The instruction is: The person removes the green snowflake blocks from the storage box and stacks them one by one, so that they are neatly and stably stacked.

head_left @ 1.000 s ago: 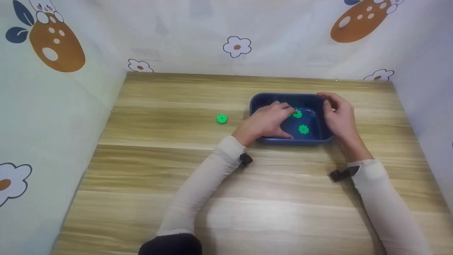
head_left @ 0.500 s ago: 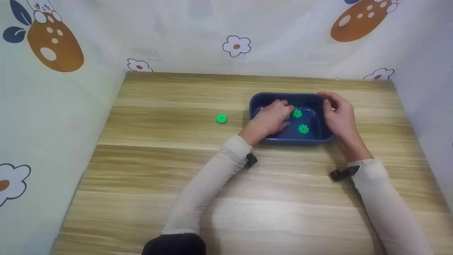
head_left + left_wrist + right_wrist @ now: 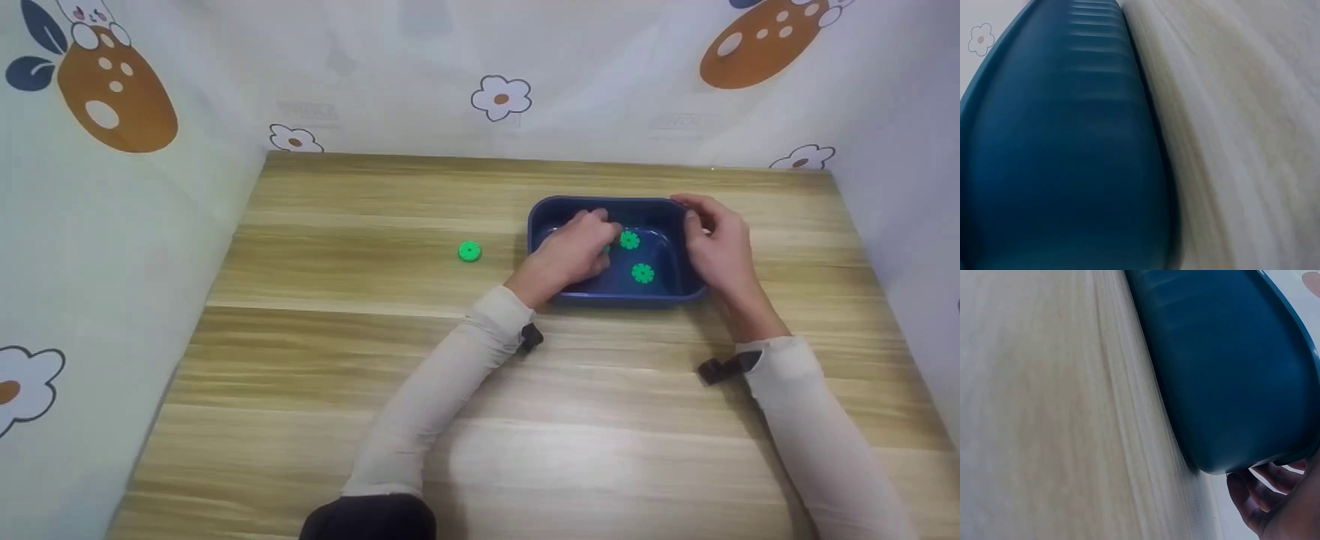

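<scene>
My left hand (image 3: 567,251) reaches into a dark blue plastic bin (image 3: 619,301), its thumb and fingers drawn together on a green notched plastic disc (image 3: 606,249) that is mostly covered. Beside those fingertips, two more green notched discs (image 3: 643,273) lie on the bin's floor. My right hand (image 3: 721,244) grips the bin's right end, thumb at the rim and fingers round the outside. In the right wrist view, fingers of that hand (image 3: 1269,500) touch the outer wall of the bin (image 3: 1230,371). The left wrist view has only the bin's outside (image 3: 1067,157); the left hand is hidden there.
One round green piece (image 3: 469,251) sits on the wood-grain table (image 3: 337,360), left of the bin. A patterned curtain (image 3: 405,82) stands behind the table and along its left side. A pale wall panel (image 3: 900,150) borders the right.
My left hand has moved slightly right and deeper into the bin, and its thumb has closed toward the fingers over a green disc. The right hand and the bin stay put.
</scene>
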Demonstrator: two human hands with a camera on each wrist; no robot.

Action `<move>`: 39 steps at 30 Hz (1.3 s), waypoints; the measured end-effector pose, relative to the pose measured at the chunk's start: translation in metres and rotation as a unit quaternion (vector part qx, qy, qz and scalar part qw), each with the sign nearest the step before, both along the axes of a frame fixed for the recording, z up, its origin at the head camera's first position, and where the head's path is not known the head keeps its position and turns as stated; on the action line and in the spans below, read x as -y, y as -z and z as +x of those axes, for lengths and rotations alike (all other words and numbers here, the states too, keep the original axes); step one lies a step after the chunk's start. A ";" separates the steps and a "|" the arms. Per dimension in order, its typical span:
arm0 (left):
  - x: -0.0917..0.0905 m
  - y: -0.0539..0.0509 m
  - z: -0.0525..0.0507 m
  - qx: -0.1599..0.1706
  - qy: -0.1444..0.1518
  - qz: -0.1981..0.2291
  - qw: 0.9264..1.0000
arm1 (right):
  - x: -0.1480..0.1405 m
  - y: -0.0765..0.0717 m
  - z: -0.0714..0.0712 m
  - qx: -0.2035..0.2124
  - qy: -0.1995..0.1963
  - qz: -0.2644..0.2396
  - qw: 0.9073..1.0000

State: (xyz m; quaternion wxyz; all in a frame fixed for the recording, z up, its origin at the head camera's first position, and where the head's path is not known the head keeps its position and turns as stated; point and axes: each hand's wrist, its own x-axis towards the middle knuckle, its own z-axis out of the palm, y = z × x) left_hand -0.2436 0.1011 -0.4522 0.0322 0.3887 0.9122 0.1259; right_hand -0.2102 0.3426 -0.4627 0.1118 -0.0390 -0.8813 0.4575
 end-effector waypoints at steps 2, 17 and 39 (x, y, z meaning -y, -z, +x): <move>0.001 -0.001 0.000 0.002 -0.009 -0.001 1.000 | 0.000 0.000 0.000 0.001 0.000 -0.002 1.000; 0.014 -0.015 0.000 0.029 -0.007 0.073 0.997 | 0.002 0.000 0.000 -0.011 -0.001 -0.006 1.000; 0.118 -0.011 0.007 0.044 -0.024 0.320 0.946 | 0.001 0.003 0.000 -0.011 0.005 0.009 1.000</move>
